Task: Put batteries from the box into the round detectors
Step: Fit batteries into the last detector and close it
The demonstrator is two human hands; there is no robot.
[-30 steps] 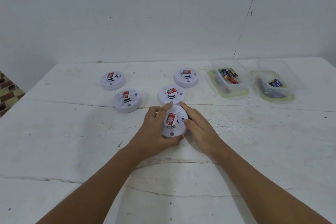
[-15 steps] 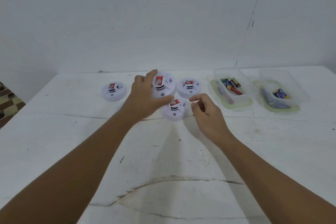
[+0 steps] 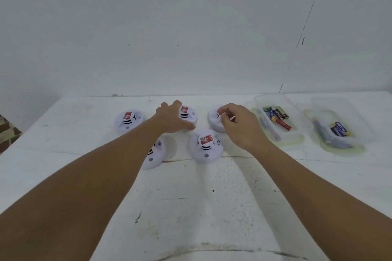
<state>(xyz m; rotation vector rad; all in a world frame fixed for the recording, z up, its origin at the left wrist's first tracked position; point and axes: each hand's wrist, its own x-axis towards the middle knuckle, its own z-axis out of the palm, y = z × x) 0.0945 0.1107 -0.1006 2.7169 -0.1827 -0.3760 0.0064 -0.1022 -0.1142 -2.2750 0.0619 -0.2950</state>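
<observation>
Five white round detectors with red labels lie on the white table (image 3: 191, 207). My left hand (image 3: 171, 119) grips the back-middle detector (image 3: 188, 113) from the left, low at the table. Another detector (image 3: 129, 121) sits at the back left, and a further one (image 3: 205, 146) lies in front at the centre. My left forearm half hides the front-left detector (image 3: 154, 154). My right hand (image 3: 237, 125) hovers with loosely curled fingers over the back-right detector (image 3: 214, 122) and holds nothing. Several batteries (image 3: 277, 116) lie in a clear box (image 3: 282, 143) to the right.
A second clear box (image 3: 343, 151) at the far right holds blue batteries (image 3: 339, 130). A white wall rises right behind the table. The table's left edge runs near a brick-patterned floor (image 3: 8, 137).
My left hand lifted the detector from the near middle and carried it to the back row. My right hand let go of it and moved up to the back-right detector.
</observation>
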